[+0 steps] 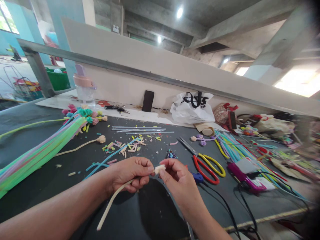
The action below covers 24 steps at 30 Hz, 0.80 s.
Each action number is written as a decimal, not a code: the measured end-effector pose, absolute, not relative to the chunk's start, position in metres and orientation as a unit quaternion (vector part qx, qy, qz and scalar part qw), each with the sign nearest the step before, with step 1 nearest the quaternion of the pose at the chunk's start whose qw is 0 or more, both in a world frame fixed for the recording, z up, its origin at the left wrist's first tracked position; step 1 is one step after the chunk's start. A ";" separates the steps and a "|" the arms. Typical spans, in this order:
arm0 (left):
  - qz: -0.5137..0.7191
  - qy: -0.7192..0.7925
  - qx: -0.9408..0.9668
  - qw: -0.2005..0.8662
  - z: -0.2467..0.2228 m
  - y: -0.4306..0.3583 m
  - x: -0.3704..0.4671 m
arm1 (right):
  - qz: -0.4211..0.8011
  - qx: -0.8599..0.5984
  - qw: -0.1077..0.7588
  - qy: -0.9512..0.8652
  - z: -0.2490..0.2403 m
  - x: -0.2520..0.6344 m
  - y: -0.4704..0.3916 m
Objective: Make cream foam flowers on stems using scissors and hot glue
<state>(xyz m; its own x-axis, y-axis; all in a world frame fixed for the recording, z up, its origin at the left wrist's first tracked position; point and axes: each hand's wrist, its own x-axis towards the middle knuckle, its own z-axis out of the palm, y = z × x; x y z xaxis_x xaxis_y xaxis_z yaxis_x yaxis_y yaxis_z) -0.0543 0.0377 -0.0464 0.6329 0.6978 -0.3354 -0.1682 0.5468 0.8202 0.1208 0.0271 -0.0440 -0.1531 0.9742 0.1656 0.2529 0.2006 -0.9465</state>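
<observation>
Three lights [179, 12] shine from a concrete ceiling [150, 11] beyond the fingers; a dark tabletop [160, 216] lies beneath. The closed left hand [132, 175] grips a cream stem [110, 207]; the right hand [178, 180] pinches its tufted head [159, 169], pointing right, the stem slanting left toward the wearer.

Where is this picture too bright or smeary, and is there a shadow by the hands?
Head view: glare whites out the bright opening at far right, and the ceiling lights glow; head view: the clutter at the right edge looks smeared; head view: a dark shadow lies below the left hand and right hand, which look fairly clear.
</observation>
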 end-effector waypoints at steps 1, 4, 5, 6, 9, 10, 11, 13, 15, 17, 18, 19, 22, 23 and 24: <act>0.266 0.336 0.396 0.812 -0.046 0.038 -0.054 | 0.404 -0.485 0.437 -0.640 -0.044 0.121 0.027; 0.265 0.338 0.401 0.809 -0.048 0.038 -0.054 | 0.389 -0.493 0.435 -0.646 -0.042 0.120 0.026; 0.265 0.340 0.402 0.808 -0.049 0.038 -0.054 | 0.385 -0.492 0.435 -0.648 -0.042 0.120 0.026; 0.265 0.341 0.403 0.807 -0.049 0.038 -0.054 | 0.382 -0.492 0.434 -0.650 -0.042 0.120 0.026; 0.267 0.342 0.406 0.804 -0.049 0.038 -0.054 | 0.386 -0.489 0.435 -0.651 -0.043 0.121 0.027; 0.268 0.341 0.405 0.805 -0.049 0.038 -0.053 | 0.395 -0.485 0.437 -0.647 -0.044 0.122 0.027; 0.269 0.340 0.404 0.805 -0.049 0.038 -0.053 | 0.408 -0.480 0.439 -0.641 -0.044 0.123 0.027; 0.274 0.338 0.405 0.804 -0.048 0.038 -0.052 | 0.438 -0.468 0.444 -0.627 -0.044 0.124 0.027; 0.286 0.338 0.411 0.797 -0.047 0.037 -0.051 | 0.463 -0.457 0.446 -0.615 -0.042 0.125 0.026; 0.298 0.342 0.420 0.786 -0.047 0.036 -0.051 | 0.481 -0.447 0.446 -0.608 -0.039 0.125 0.025; 0.301 0.346 0.423 0.781 -0.047 0.036 -0.051 | 0.487 -0.445 0.447 -0.604 -0.038 0.126 0.025; 0.303 0.349 0.426 0.778 -0.047 0.036 -0.051 | 0.491 -0.447 0.448 -0.598 -0.038 0.127 0.025; 0.311 0.359 0.428 0.769 -0.046 0.037 -0.051 | 0.464 -0.472 0.461 -0.591 -0.037 0.132 0.029; 0.316 0.360 0.428 0.766 -0.046 0.038 -0.051 | 0.440 -0.483 0.466 -0.596 -0.037 0.134 0.030; 0.324 0.361 0.429 0.762 -0.046 0.038 -0.051 | 0.411 -0.493 0.470 -0.606 -0.036 0.137 0.032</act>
